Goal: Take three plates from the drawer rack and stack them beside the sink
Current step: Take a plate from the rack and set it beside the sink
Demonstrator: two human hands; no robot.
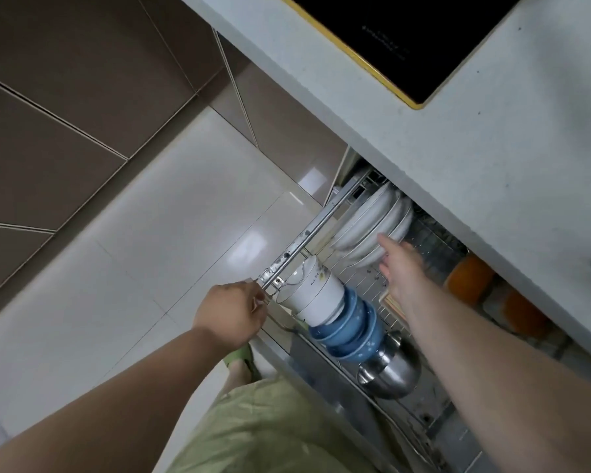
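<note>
Here, the left hand [231, 314] grips the front rail of the pulled-out drawer rack [296, 242]. The right hand [401, 268], fingers straight and holding nothing, reaches to the white plates [369, 221], which stand on edge in the rack under the worktop [458, 131]. A white cup [313, 293], blue bowls [350, 331] and steel bowls [391, 368] sit nearer.
</note>
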